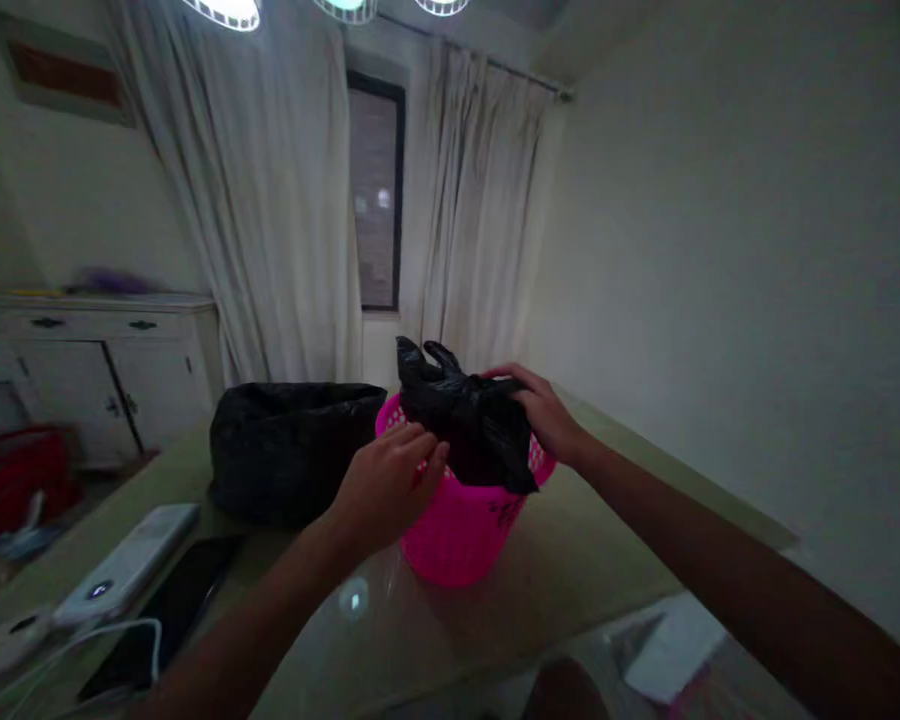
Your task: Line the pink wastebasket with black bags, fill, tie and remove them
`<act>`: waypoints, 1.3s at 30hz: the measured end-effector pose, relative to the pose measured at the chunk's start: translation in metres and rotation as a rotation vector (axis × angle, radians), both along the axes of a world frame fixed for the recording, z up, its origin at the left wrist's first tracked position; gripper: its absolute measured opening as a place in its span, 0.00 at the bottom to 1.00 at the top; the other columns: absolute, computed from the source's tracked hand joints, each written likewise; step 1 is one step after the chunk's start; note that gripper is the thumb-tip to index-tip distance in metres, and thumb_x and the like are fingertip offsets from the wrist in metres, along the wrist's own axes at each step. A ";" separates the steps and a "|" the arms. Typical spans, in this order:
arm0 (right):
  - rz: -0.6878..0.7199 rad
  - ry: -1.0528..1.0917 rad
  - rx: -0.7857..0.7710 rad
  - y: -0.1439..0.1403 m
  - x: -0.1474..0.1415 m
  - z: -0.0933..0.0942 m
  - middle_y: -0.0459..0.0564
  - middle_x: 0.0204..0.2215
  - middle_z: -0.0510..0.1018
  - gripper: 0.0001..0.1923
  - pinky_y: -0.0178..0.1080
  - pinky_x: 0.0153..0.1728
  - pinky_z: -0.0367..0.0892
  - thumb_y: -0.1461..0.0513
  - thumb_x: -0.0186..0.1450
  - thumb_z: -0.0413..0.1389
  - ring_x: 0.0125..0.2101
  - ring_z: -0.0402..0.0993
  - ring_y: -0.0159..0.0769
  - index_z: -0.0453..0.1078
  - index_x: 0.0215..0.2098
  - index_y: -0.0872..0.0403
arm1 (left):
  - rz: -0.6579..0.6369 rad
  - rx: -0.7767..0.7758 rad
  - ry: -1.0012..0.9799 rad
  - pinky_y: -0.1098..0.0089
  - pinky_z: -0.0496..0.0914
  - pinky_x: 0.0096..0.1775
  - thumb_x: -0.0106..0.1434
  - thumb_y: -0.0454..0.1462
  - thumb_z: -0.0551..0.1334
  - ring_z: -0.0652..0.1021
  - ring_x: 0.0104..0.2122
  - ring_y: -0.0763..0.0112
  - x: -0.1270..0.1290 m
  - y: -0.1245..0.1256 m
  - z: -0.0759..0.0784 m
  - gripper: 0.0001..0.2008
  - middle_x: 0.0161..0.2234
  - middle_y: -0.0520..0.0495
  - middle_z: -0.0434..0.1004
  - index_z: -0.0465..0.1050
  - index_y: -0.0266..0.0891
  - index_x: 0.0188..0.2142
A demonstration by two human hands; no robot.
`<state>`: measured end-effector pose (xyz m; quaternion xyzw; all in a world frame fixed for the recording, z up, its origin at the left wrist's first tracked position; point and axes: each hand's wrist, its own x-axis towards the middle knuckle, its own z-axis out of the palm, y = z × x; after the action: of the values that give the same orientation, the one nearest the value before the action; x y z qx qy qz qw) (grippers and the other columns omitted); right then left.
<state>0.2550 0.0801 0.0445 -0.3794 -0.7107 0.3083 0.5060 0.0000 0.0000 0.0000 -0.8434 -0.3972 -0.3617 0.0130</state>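
**Black bag on top of the pink basket**

Black bag (pixel 472 425) sits crumpled on the rim of the pink basket (pixel 457 530), and part of it hangs down over the front. It is thin, shiny plastic, all wrinkly, with two twisted ends poking up like little ears.

Your left hand (pixel 386 485) is at the near side of the basket's rim. Its fingers (pixel 420 450) are curled close together and touch the edge of the bag. You cannot tell if they really pinch it. Your right hand (pixel 544 410) lies on the far side of the bag, with its fingers bent over the plastic and holding it.

The basket is round and bright pink, made of plastic with lots of small holes in its wall. It gets narrower toward the bottom. There are dark marks on its front, but they are too blurry to read. It stands on the desk (pixel 585 540), which has a smooth, glossy top that mirrors the light.

Just to the left of the basket is a bigger black bag (pixel 289 445), puffy and open at the top. Nearer to you on the left lie a white power bank (pixel 127 560) with a small glowing light, a white cable (pixel 131 635) and a dark flat phone (pixel 172 605).
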 end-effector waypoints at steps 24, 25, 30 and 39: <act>-0.153 -0.749 0.231 -0.044 0.039 0.001 0.55 0.45 0.84 0.10 0.45 0.49 0.71 0.63 0.67 0.63 0.44 0.81 0.44 0.81 0.46 0.54 | -0.175 -0.435 -0.389 0.60 0.78 0.42 0.68 0.49 0.61 0.84 0.40 0.58 -0.021 0.067 0.039 0.20 0.42 0.44 0.86 0.77 0.40 0.52; -0.108 -0.719 0.220 -0.047 0.031 0.001 0.53 0.44 0.85 0.13 0.44 0.48 0.71 0.64 0.67 0.62 0.44 0.81 0.42 0.80 0.50 0.54 | -0.233 -0.469 -0.362 0.60 0.78 0.42 0.68 0.50 0.62 0.84 0.42 0.57 -0.013 0.063 0.042 0.22 0.44 0.43 0.86 0.77 0.41 0.54; -0.083 -0.816 0.274 -0.051 0.018 0.002 0.51 0.38 0.83 0.13 0.41 0.44 0.66 0.70 0.65 0.55 0.40 0.78 0.40 0.79 0.42 0.54 | -0.150 -0.281 -0.029 0.57 0.75 0.49 0.63 0.44 0.66 0.84 0.45 0.53 -0.006 0.060 0.051 0.12 0.42 0.44 0.88 0.84 0.45 0.43; -0.010 -0.397 0.087 -0.053 0.046 0.000 0.53 0.47 0.83 0.18 0.47 0.51 0.71 0.65 0.62 0.58 0.47 0.78 0.43 0.75 0.51 0.54 | 0.097 -0.209 -0.353 0.62 0.73 0.35 0.65 0.54 0.65 0.82 0.34 0.58 -0.032 0.053 0.063 0.22 0.36 0.47 0.82 0.72 0.42 0.48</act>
<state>0.3008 0.0271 0.0442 -0.4141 -0.8071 0.1942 0.3734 -0.0322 0.0528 0.0630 -0.7437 -0.4687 -0.4594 -0.1269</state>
